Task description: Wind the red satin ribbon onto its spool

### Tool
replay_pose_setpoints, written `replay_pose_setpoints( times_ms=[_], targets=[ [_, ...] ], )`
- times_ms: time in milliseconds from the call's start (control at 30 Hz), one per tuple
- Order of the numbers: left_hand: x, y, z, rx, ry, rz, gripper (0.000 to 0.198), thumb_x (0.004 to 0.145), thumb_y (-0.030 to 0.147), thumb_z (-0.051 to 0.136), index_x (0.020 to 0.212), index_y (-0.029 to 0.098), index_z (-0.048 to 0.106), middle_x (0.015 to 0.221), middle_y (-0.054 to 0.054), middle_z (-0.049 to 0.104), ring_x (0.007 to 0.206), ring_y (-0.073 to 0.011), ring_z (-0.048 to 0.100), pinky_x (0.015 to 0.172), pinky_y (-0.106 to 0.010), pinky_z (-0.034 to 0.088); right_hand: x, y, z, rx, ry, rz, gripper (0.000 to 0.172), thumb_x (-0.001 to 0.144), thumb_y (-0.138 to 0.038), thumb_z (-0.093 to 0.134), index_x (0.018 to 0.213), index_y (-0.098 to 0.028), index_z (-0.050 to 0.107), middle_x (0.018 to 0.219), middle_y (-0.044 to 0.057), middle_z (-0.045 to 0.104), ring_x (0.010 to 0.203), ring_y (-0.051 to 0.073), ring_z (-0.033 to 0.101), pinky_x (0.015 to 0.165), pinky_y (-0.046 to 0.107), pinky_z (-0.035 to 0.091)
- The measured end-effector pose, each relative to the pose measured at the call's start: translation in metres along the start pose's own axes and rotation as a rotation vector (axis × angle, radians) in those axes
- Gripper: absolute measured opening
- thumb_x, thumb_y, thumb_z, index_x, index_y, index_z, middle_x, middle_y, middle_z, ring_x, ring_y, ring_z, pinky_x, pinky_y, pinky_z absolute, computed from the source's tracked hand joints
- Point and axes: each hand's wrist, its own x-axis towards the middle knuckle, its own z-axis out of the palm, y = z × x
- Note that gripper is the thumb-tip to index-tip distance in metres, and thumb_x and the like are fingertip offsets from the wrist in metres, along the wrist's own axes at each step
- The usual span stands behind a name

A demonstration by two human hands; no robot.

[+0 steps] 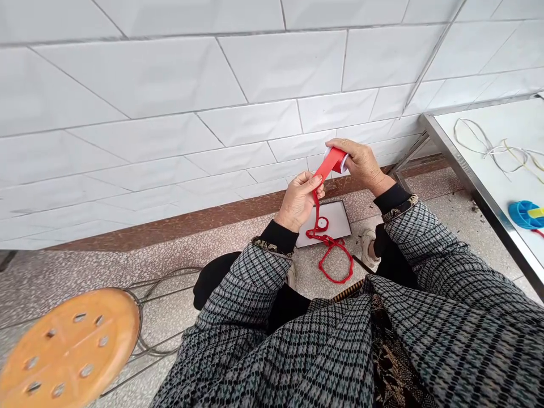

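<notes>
My right hand (361, 161) is closed round a white spool of red ribbon (338, 160), held up in front of the tiled wall. A flat length of the ribbon runs down-left from the spool to my left hand (300, 199), whose fingers pinch it. Below that hand a thin red cord (334, 255) hangs in loops over the floor. Both forearms wear grey checked sleeves with black cuffs.
A white flat board (338, 218) lies on the speckled floor under the hands. An orange round stool (70, 345) stands at lower left. A metal table (488, 141) at right carries loose cords and a blue round object (525, 214). White tiled wall ahead.
</notes>
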Motion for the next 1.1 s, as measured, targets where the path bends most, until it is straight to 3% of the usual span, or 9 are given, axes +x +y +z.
replay_pose_setpoints(
  times_ms=[167,333,467,567,633,800,967,1100],
  targets=[
    [-0.003,-0.008,0.004,-0.084,-0.008,-0.035,0.03,0.068,0.016,0.093,0.078,0.018,0.064,0.065,0.007,0.054,0.052,-0.0045,0.047,0.054,-0.021,0.04,-0.003,0.002,0.003,0.075,0.046,0.01,0.057,0.089,-0.008,0.045,0.135,-0.023,0.076,0.14,0.005,0.075,0.135,0.023,0.068,0.12,0.042,0.05],
    [-0.004,-0.019,0.004,-0.008,-0.032,-0.05,0.028,0.07,0.026,0.095,0.078,0.015,0.071,0.063,0.005,0.055,0.052,-0.0051,0.047,0.058,-0.024,0.043,-0.003,-0.006,0.01,0.241,0.05,0.159,0.046,0.092,-0.013,0.05,0.127,-0.023,0.078,0.129,0.006,0.078,0.123,0.024,0.072,0.113,0.042,0.055],
    [-0.002,-0.023,0.001,0.118,-0.041,-0.016,0.037,0.065,0.042,0.099,0.075,0.014,0.077,0.067,0.0,0.062,0.058,-0.0067,0.051,0.061,-0.024,0.043,-0.002,-0.017,0.018,0.534,0.084,0.41,0.044,0.089,-0.013,0.053,0.125,-0.023,0.076,0.11,0.003,0.08,0.086,0.016,0.073,0.078,0.03,0.062],
    [-0.002,-0.023,-0.001,0.154,-0.025,0.054,0.04,0.062,0.048,0.099,0.066,0.015,0.077,0.072,-0.003,0.067,0.066,-0.0093,0.056,0.066,-0.024,0.046,-0.001,-0.028,0.023,0.743,0.088,0.593,0.045,0.085,-0.012,0.055,0.124,-0.022,0.074,0.093,0.001,0.077,0.061,0.011,0.06,0.048,0.019,0.045],
    [-0.001,-0.022,-0.002,0.172,-0.036,0.099,0.039,0.063,0.048,0.099,0.061,0.016,0.075,0.07,-0.003,0.065,0.068,-0.0105,0.055,0.068,-0.025,0.046,-0.001,-0.037,0.025,0.853,0.073,0.682,0.041,0.084,-0.011,0.057,0.12,-0.022,0.073,0.085,-0.001,0.074,0.051,0.008,0.051,0.04,0.017,0.032],
    [-0.002,-0.024,0.001,0.104,-0.026,0.109,0.044,0.065,0.045,0.096,0.052,0.017,0.065,0.059,-0.001,0.055,0.064,-0.0117,0.052,0.064,-0.027,0.043,-0.002,-0.052,0.034,1.106,0.062,0.825,0.032,0.083,-0.007,0.057,0.109,-0.02,0.069,0.063,-0.008,0.062,0.038,0.004,0.027,0.037,0.017,0.024],
    [-0.003,-0.03,0.006,0.016,-0.07,0.037,0.05,0.069,0.05,0.094,0.053,0.018,0.06,0.057,0.0,0.05,0.059,-0.0111,0.049,0.061,-0.029,0.041,-0.003,-0.054,0.04,1.265,0.04,0.867,0.021,0.088,-0.004,0.054,0.099,-0.017,0.067,0.059,-0.007,0.061,0.037,0.003,0.024,0.036,0.016,0.022],
    [-0.001,-0.034,0.004,0.098,-0.035,0.033,0.048,0.071,0.054,0.092,0.057,0.017,0.065,0.06,-0.001,0.057,0.058,-0.0107,0.051,0.06,-0.028,0.041,-0.003,-0.053,0.039,1.283,0.052,0.925,0.029,0.091,0.002,0.047,0.102,-0.017,0.066,0.068,-0.004,0.07,0.036,0.003,0.024,0.035,0.015,0.022]
  ],
)
